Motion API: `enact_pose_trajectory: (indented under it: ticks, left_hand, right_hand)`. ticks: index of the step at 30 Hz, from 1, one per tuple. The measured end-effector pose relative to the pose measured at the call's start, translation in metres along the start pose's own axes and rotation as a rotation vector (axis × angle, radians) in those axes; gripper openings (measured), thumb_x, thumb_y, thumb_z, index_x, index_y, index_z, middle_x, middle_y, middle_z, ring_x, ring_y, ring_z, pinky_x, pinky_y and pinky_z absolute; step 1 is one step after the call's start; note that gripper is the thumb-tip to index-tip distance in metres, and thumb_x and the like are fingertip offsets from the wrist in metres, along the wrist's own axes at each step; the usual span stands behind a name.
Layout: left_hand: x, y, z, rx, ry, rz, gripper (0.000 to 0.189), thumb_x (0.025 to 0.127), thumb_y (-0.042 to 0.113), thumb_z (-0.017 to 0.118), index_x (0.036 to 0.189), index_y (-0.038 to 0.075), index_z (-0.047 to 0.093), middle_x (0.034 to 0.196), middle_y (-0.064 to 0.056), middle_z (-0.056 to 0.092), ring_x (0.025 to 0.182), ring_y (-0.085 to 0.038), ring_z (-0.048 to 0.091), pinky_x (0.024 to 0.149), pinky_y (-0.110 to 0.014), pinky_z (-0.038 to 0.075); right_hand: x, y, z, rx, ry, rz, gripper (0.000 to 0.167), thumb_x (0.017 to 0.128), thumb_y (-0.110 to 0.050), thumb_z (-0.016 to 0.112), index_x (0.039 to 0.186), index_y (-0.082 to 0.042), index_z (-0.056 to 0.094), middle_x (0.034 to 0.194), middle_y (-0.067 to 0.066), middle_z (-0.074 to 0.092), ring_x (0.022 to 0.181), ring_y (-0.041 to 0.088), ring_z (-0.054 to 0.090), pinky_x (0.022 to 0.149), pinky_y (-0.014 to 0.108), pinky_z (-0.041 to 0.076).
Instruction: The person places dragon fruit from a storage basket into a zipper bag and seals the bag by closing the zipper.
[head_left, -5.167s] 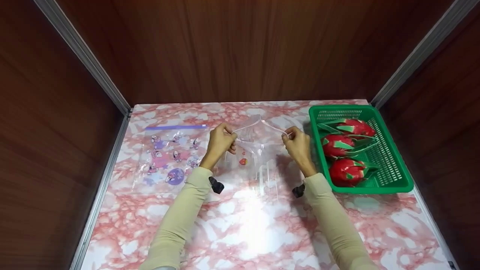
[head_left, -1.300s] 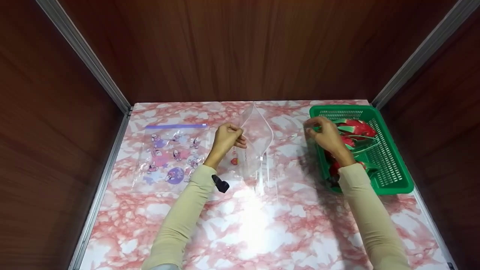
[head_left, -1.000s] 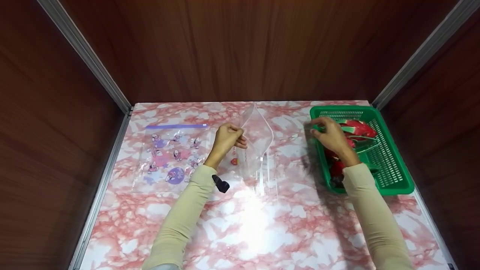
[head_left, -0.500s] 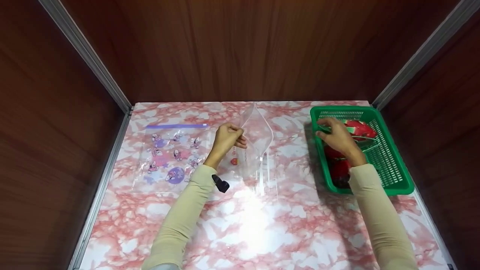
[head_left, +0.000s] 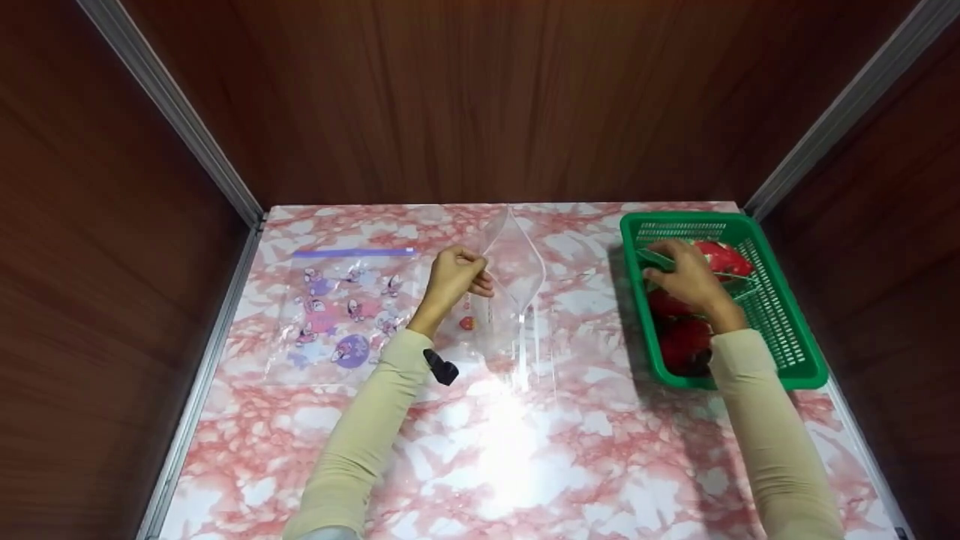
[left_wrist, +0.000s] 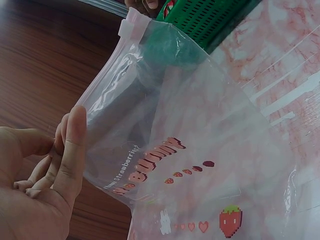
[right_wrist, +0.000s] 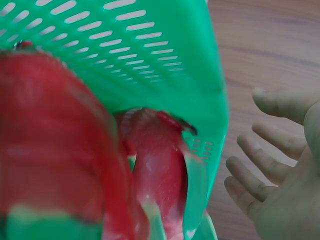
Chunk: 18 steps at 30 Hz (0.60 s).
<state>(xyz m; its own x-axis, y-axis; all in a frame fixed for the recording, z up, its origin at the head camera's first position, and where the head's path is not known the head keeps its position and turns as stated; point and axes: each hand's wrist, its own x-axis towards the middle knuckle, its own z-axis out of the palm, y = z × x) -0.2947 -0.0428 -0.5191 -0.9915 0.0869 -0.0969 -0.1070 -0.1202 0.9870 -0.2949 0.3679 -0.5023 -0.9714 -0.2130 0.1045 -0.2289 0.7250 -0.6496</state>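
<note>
My left hand [head_left: 454, 281] pinches the left rim of a clear zip bag [head_left: 517, 262], whose mouth gapes in a diamond. In the left wrist view, that bag has a pink zip strip with a slider [left_wrist: 132, 30], strawberry prints and lettering. Over the green basket [head_left: 787, 300] my right hand [head_left: 690, 281] hovers with thumb and fingers spread apart, holding nothing. Beneath it lie red dragon fruits with green scales: one at the back [head_left: 724, 259], one at the front [head_left: 682, 345], and a middle one mostly hidden by the hand. The right wrist view shows a dragon fruit [right_wrist: 160, 165] against the basket wall.
A second clear zip bag [head_left: 330, 322] with a purple strip and cartoon prints lies flat at the left. Pink-and-white marbled table top [head_left: 585, 450] carries everything. Brown wood-look panels [head_left: 480, 105] with metal edge strips stand around the back and sides.
My right hand has let go of the bag's right rim and moved right over the basket, drifting further in during the last second. The left hand keeps its pinch, nearly still.
</note>
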Motion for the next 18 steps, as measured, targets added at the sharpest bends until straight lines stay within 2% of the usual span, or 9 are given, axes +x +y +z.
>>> enact_pose_trajectory:
  ticks: [10,18]
  left_hand:
    - [0.000,0.002,0.000,0.005,0.000,-0.002,0.006,0.100,0.000,0.062,0.103,-0.005,0.062,0.067,-0.010,0.070,0.053,-0.016,0.071,0.056,-0.033,0.066]
    - [0.000,0.000,0.000,-0.006,-0.002,0.002,0.004,0.100,-0.003,0.061,0.103,-0.005,0.061,0.067,-0.011,0.070,0.053,-0.016,0.071,0.056,-0.033,0.066]
  right_hand:
    - [-0.004,0.008,-0.008,-0.052,0.006,0.030,0.048,0.097,-0.008,0.073,0.138,0.012,0.058,0.140,0.036,0.054,0.133,0.053,0.045,0.113,0.070,0.038]
    - [-0.007,0.018,-0.011,-0.104,-0.048,0.078,0.053,0.098,-0.012,0.074,0.142,0.012,0.054,0.146,0.038,0.051,0.137,0.057,0.040,0.117,0.075,0.028]
